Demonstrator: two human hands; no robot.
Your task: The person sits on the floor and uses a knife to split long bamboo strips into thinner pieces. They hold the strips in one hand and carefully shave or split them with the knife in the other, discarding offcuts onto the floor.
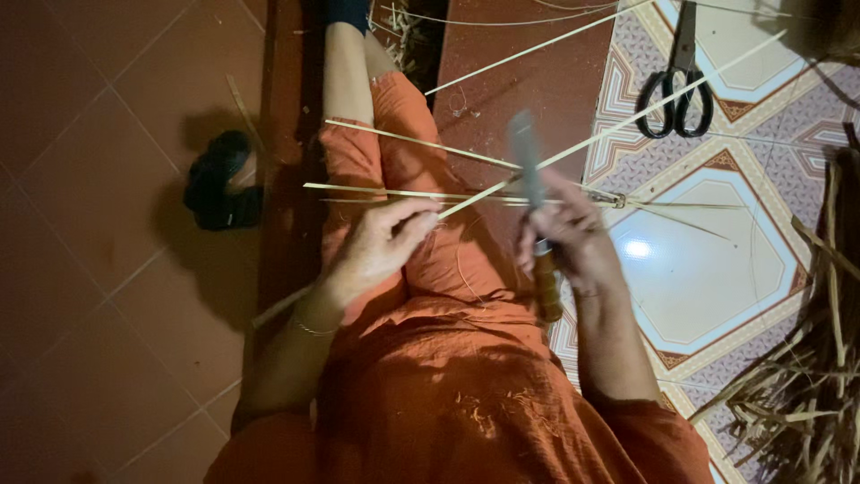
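- While your right hand (573, 235) grips the knife (530, 193) blade-up, your left hand (381, 244) pinches a strip's (618, 127) near end.
- Strip runs up-right from the left hand, crossing the blade.
- Scissors (678, 94) lie beyond on the floor (708, 269).

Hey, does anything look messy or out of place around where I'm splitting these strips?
Mostly normal. Thin shavings cling to the orange clothing on your lap, and a loose pile of dry strips sprawls over the patterned floor on the right. A pair of scissors lies on the tiles, blades closed.
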